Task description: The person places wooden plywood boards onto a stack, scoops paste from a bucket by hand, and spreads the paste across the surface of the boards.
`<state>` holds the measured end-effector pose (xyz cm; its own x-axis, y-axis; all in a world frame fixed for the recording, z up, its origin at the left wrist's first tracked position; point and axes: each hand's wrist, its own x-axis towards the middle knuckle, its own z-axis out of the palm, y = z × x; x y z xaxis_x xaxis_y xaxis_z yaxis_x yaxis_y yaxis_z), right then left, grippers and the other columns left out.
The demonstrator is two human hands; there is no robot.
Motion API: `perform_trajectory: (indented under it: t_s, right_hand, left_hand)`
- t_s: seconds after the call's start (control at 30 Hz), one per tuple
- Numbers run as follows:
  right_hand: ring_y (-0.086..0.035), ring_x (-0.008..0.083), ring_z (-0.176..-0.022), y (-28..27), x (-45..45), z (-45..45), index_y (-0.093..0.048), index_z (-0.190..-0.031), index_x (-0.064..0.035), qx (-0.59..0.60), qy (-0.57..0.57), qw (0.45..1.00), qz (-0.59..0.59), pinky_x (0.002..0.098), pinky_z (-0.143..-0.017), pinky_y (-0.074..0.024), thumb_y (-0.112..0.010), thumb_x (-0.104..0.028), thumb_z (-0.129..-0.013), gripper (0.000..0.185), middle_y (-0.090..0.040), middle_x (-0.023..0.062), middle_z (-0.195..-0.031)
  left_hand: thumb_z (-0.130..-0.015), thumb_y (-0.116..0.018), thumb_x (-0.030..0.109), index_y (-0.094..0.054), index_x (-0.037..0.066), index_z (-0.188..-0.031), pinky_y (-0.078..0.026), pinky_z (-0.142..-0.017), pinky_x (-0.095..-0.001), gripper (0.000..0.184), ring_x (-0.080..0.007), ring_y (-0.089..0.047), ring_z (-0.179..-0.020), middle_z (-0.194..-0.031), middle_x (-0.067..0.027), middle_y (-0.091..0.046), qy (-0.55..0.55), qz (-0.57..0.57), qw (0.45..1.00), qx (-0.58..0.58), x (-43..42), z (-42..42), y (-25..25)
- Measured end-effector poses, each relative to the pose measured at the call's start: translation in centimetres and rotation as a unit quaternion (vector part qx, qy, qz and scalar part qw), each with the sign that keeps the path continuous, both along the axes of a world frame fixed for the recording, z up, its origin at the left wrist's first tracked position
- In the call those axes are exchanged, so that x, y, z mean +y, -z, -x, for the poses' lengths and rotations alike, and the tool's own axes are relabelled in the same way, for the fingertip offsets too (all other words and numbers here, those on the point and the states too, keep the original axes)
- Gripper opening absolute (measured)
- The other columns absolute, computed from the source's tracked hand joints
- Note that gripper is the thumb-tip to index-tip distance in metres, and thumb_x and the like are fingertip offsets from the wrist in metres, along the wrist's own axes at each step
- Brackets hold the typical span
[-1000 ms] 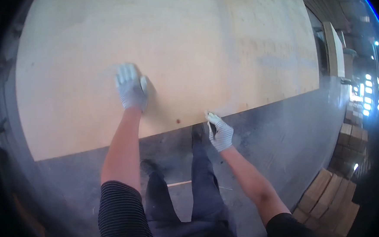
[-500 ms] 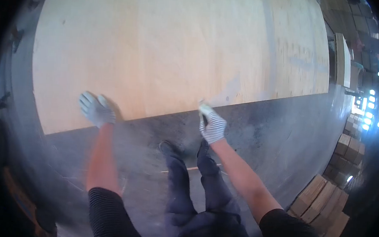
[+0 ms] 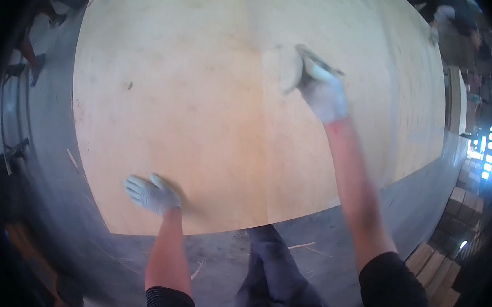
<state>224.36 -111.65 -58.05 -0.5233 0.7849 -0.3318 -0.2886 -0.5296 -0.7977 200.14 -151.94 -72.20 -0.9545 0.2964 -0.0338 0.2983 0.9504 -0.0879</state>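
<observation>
A large pale wooden sheet (image 3: 203, 123) fills the middle of the view. My left hand (image 3: 153, 195), in a pale striped glove, lies with fingers spread on the sheet near its front left edge. Over the sheet's right half, my right hand (image 3: 324, 96) is gloved and blurred by motion. Its fingers are closed round a dark, flat-edged tool (image 3: 319, 62) whose exact kind I cannot make out. A small dark mark (image 3: 130, 85) shows on the sheet at the left.
Stacked wooden blocks (image 3: 433, 272) stand at the lower right, with more blocks (image 3: 463, 206) behind. Another person's legs (image 3: 30, 47) show at the upper left. At the upper right, a person (image 3: 446, 16) is partly visible beyond the sheet. Grey floor (image 3: 216, 264) surrounds my legs.
My right hand has moved from the front edge up over the sheet, and the dark tool now shows in it. My left hand still lies near the front edge. The camera view has shifted.
</observation>
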Motion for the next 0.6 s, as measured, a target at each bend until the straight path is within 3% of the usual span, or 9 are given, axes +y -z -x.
perform_trajectory:
  t_s: [0.03,0.1,0.2,0.27,0.4,0.43,0.5,0.57,0.6]
  right_hand:
    - [-0.076,0.0239,-0.106,3.7,3.5,1.5,-0.068,-0.134,0.0076,-0.015,-0.018,0.999,0.025,0.0433,-0.097,-0.0614,-0.073,-0.012,-0.099,0.041,-0.079,0.0119,-0.121]
    - [-0.076,0.0235,-0.106,10.5,10.2,4.1,-0.071,-0.13,0.0054,-0.39,-0.001,0.875,-0.287,0.0398,-0.099,-0.0608,-0.068,-0.009,-0.1,0.033,-0.08,0.0125,-0.121]
    - [-0.076,0.0234,-0.103,6.5,12.0,9.1,-0.075,-0.126,0.002,-0.466,-0.224,0.763,-0.388,0.036,-0.097,-0.0601,-0.068,-0.01,-0.099,0.03,-0.08,0.0125,-0.12]
    - [-0.076,0.023,-0.104,8.4,10.1,8.0,-0.077,-0.125,-0.002,-0.401,-0.267,0.807,-0.342,0.0356,-0.097,-0.0607,-0.071,-0.011,-0.097,0.03,-0.081,0.0118,-0.119]
    - [-0.077,0.0207,-0.11,8.6,-3.7,0.4,-0.078,-0.126,-0.0079,-0.377,-0.295,0.724,-0.497,0.0367,-0.097,-0.0623,-0.075,-0.004,-0.093,0.034,-0.081,0.0108,-0.121]
    - [-0.077,0.0219,-0.113,8.6,-8.4,-1.5,-0.078,-0.127,-0.0102,-0.397,-0.219,0.867,-0.206,0.0373,-0.098,-0.0624,-0.073,0.0,-0.092,0.036,-0.08,0.0113,-0.124]
    - [-0.076,0.026,-0.118,10.4,-20.7,-7.7,-0.078,-0.127,-0.0135,-0.394,-0.136,0.905,-0.092,0.0383,-0.1,-0.0622,-0.071,0.004,-0.092,0.04,-0.078,0.013,-0.127]
    - [-0.074,0.0325,-0.122,8.3,-34.0,-11.7,-0.076,-0.129,-0.0157,-0.472,-0.175,0.72,-0.478,0.0404,-0.104,-0.0605,-0.069,0.005,-0.089,0.045,-0.076,0.0155,-0.129]
    - [-0.074,0.0325,-0.122,7.0,-40.6,-11.6,-0.076,-0.129,-0.0161,-0.505,-0.142,0.698,-0.488,0.0413,-0.106,-0.0594,-0.068,0.006,-0.088,0.048,-0.076,0.0157,-0.129]
  left_hand:
    - [-0.11,-0.052,0.041,-0.033,-0.009,-0.163,-0.03,-0.127,-0.0555,0.075,-0.0457,-0.032,-0.158,-0.17,-0.0327,-0.032,0.003,0.004,1.0,0.004,-0.1,-0.1,-0.1]
    - [-0.109,-0.053,0.042,-0.033,-0.009,-0.163,-0.03,-0.127,-0.0558,0.077,-0.0462,-0.032,-0.158,-0.17,-0.0323,-0.033,0.018,0.009,1.0,0.012,-0.1,0.0,0.2]
    - [-0.107,-0.058,0.041,-0.034,-0.009,-0.162,-0.03,-0.127,-0.0558,0.078,-0.0466,-0.032,-0.158,-0.17,-0.0315,-0.033,0.043,0.041,0.998,0.008,-0.5,-0.1,0.5]
    - [-0.109,-0.053,0.043,-0.034,-0.009,-0.163,-0.029,-0.128,-0.0573,0.077,-0.0465,-0.031,-0.159,-0.17,-0.0311,-0.033,0.011,0.043,0.999,-0.026,0.7,0.0,-0.6]
    - [-0.108,-0.052,0.047,-0.033,-0.008,-0.164,-0.026,-0.129,-0.0589,0.08,-0.0464,-0.03,-0.16,-0.172,-0.0299,-0.031,0.0,0.048,0.998,-0.045,0.0,0.8,-1.5]
    - [-0.108,-0.051,0.047,-0.033,-0.008,-0.164,-0.026,-0.129,-0.0593,0.08,-0.0463,-0.029,-0.16,-0.172,-0.0299,-0.031,0.003,0.049,0.998,-0.048,-0.1,0.8,-1.3]
    - [-0.109,-0.049,0.049,-0.033,-0.007,-0.164,-0.025,-0.129,-0.0601,0.08,-0.046,-0.027,-0.161,-0.173,-0.03,-0.03,0.008,0.045,0.998,-0.052,-0.7,0.9,-0.9]
    - [-0.11,-0.048,0.048,-0.033,-0.007,-0.164,-0.023,-0.13,-0.0602,0.079,-0.0457,-0.025,-0.162,-0.174,-0.0291,-0.029,0.01,0.016,0.999,-0.051,-1.2,0.8,-0.9]
    - [-0.11,-0.048,0.047,-0.033,-0.008,-0.164,-0.022,-0.13,-0.0602,0.078,-0.0455,-0.025,-0.162,-0.174,-0.0287,-0.029,0.01,-0.005,0.999,-0.049,-1.4,0.8,-0.8]
